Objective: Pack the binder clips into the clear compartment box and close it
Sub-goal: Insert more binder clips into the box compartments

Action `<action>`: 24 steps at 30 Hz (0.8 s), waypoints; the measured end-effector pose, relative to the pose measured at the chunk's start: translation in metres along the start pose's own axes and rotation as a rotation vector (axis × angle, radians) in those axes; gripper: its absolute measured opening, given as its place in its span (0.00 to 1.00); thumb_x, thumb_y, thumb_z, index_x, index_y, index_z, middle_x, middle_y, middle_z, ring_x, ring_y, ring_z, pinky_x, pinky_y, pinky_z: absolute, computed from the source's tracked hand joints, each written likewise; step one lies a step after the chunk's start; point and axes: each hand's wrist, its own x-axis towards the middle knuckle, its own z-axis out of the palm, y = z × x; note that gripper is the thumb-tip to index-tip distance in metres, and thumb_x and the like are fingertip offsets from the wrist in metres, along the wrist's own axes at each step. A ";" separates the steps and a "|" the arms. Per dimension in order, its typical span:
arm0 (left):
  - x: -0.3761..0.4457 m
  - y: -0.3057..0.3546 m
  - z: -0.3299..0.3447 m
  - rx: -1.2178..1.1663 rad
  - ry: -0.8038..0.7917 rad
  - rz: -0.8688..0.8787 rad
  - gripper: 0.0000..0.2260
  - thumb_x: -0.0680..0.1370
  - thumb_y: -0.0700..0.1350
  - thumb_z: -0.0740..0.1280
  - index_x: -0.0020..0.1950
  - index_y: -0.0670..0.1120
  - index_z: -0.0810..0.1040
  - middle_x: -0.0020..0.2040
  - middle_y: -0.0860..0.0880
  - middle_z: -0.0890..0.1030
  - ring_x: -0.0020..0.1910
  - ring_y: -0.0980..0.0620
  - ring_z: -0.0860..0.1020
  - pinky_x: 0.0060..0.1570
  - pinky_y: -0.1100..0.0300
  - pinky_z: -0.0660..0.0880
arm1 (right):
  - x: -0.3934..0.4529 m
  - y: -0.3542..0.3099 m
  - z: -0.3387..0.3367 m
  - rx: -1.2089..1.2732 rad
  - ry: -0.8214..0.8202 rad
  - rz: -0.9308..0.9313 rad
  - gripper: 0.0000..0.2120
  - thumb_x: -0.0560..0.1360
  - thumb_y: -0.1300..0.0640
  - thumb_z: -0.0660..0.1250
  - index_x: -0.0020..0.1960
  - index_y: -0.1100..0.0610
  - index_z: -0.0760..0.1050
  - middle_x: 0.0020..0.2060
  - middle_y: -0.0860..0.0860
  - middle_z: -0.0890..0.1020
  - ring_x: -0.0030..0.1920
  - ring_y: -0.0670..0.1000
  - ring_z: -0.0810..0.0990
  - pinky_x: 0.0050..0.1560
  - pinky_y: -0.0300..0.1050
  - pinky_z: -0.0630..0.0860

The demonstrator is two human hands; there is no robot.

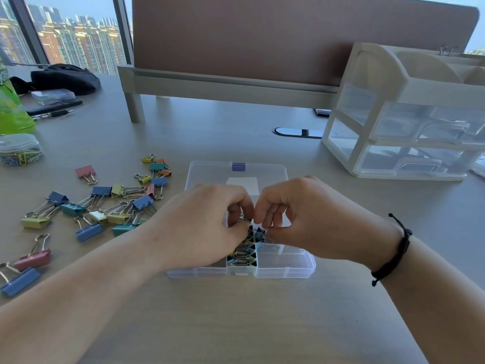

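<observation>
Clear plastic compartment box [286, 269] lies open mid-surface, small binder clips [242, 254] filling its centre column. Left hand [207, 227] and right hand [309, 219] both pinch one there. Loose clips [105, 206] left: light, springy, slippery; take by steel handles.

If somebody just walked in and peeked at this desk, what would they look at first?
Probably the two hands in the middle, the left hand and right hand, fingers curled together over the open clear compartment box, where small clips already fill the middle column. Next, the bright heap of loose binder clips scattered on the desk to the left, in blue, yellow, pink and teal.
</observation>
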 end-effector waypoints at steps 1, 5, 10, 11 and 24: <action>0.000 -0.001 0.000 -0.017 0.006 -0.001 0.04 0.77 0.49 0.67 0.50 0.58 0.77 0.36 0.75 0.73 0.31 0.68 0.72 0.29 0.70 0.66 | 0.001 0.000 0.002 -0.010 0.006 0.009 0.12 0.69 0.65 0.70 0.44 0.49 0.82 0.34 0.42 0.82 0.38 0.40 0.79 0.36 0.25 0.69; 0.001 -0.004 0.001 -0.097 0.025 -0.009 0.05 0.78 0.46 0.66 0.49 0.58 0.74 0.37 0.71 0.75 0.27 0.59 0.71 0.30 0.69 0.68 | 0.002 0.001 0.004 -0.026 0.009 0.031 0.11 0.69 0.63 0.70 0.45 0.48 0.82 0.35 0.42 0.81 0.39 0.41 0.79 0.39 0.28 0.72; 0.001 -0.003 0.000 -0.116 0.014 -0.033 0.06 0.78 0.47 0.65 0.51 0.58 0.75 0.44 0.61 0.78 0.29 0.58 0.73 0.29 0.66 0.67 | 0.002 0.004 0.004 -0.068 0.043 0.048 0.07 0.71 0.56 0.72 0.47 0.46 0.81 0.34 0.40 0.79 0.40 0.39 0.77 0.41 0.28 0.72; 0.001 -0.003 0.000 -0.120 0.012 -0.037 0.06 0.78 0.47 0.64 0.51 0.58 0.75 0.44 0.62 0.78 0.29 0.56 0.73 0.29 0.65 0.68 | 0.002 0.004 0.004 -0.068 0.050 0.050 0.06 0.72 0.56 0.71 0.47 0.45 0.81 0.32 0.39 0.78 0.39 0.38 0.77 0.40 0.27 0.71; -0.003 -0.001 0.003 0.018 0.038 0.159 0.08 0.75 0.54 0.66 0.50 0.62 0.84 0.40 0.60 0.77 0.41 0.59 0.77 0.39 0.55 0.76 | 0.002 0.008 0.002 -0.047 0.041 0.052 0.05 0.72 0.55 0.72 0.47 0.47 0.82 0.34 0.40 0.81 0.36 0.37 0.77 0.37 0.26 0.70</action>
